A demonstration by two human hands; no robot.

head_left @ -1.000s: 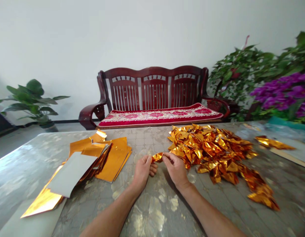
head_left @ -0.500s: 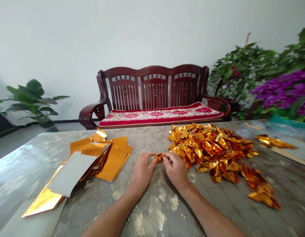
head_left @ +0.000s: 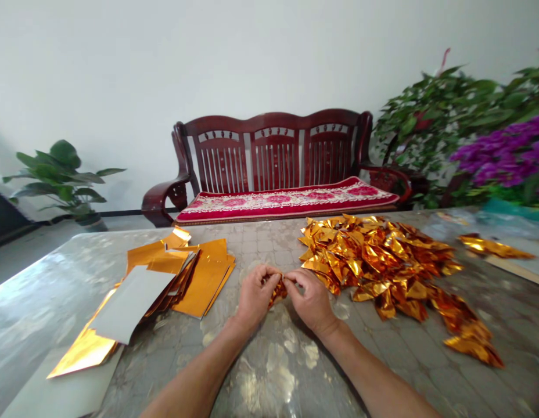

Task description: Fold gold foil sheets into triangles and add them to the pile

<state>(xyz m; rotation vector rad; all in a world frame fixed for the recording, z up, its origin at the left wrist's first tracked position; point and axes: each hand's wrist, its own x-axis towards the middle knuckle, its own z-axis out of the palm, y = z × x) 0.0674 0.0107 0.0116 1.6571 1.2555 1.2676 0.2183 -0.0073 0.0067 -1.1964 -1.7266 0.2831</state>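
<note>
My left hand (head_left: pixel 255 295) and my right hand (head_left: pixel 311 299) meet over the middle of the table (head_left: pixel 278 371), both pinching one small folded piece of gold foil paper (head_left: pixel 278 290). The fingers cover most of it. To the right lies a big pile of folded gold foil pieces (head_left: pixel 383 255), its near edge touching my right hand. On the left a loose stack of flat gold foil sheets (head_left: pixel 182 273) is spread, some turned silver side up (head_left: pixel 130 302).
A dark wooden bench with a red cushion (head_left: pixel 278 197) stands behind the table. A potted plant (head_left: pixel 60 174) is at the far left; leafy plants with purple flowers (head_left: pixel 500 151) fill the right. More gold foil (head_left: pixel 491 247) lies at the table's far right.
My hands have drawn closer together and folded the foil piece smaller; it now sits lower, mostly hidden between my fingertips. The camera has tilted slightly.
</note>
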